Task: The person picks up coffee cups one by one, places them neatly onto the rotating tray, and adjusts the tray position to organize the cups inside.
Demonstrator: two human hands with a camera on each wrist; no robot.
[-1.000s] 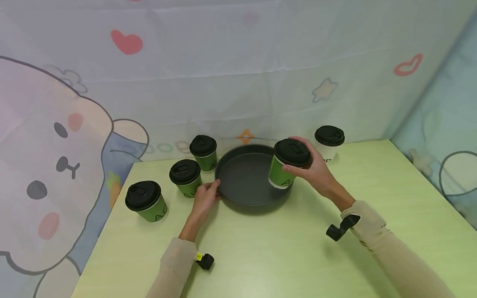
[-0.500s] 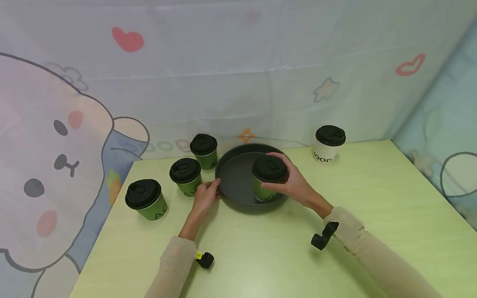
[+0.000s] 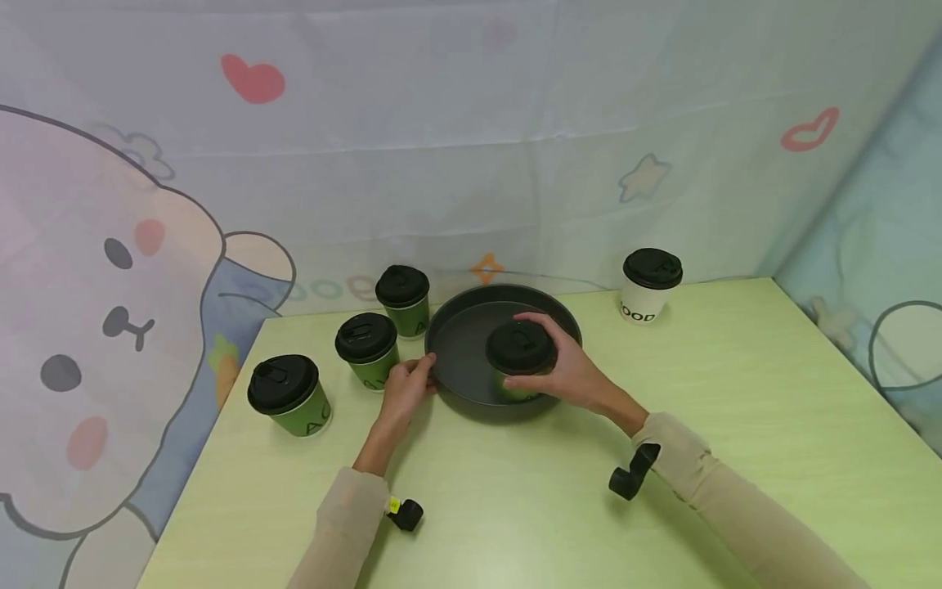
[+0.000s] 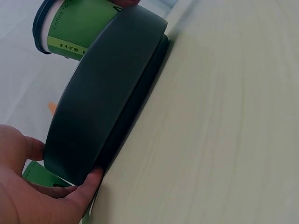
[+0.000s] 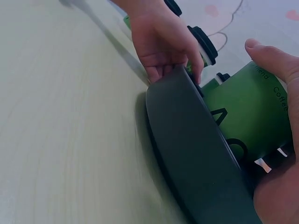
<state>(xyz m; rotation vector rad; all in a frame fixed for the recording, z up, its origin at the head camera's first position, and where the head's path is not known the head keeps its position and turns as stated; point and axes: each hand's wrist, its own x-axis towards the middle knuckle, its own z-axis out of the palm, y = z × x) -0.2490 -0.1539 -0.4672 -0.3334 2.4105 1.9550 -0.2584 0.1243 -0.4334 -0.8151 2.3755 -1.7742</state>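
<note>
My left hand (image 3: 403, 396) grips the left edge of a dark grey round pan (image 3: 462, 348), thumb at the rim and fingers low on the wall in the left wrist view. In my right hand (image 3: 577, 375) is a green paper coffee cup (image 3: 520, 347) with a black lid, held upright inside the pan toward its front right. The pan's wall hides the cup's base in the right wrist view (image 5: 247, 112). Close beside my left hand stands another green lidded cup (image 3: 368, 350).
Two more green lidded cups stand on the left, one at the back (image 3: 403, 299) and one nearer the front (image 3: 289, 394). A white cup (image 3: 648, 286) with a black lid stands at the back right. A printed cloth (image 3: 441, 164) hangs behind the pale table (image 3: 478, 507).
My right hand has carried the green cup left and down, from over the pan's right rim to inside the pan. My left hand has stayed at the pan's edge.
</note>
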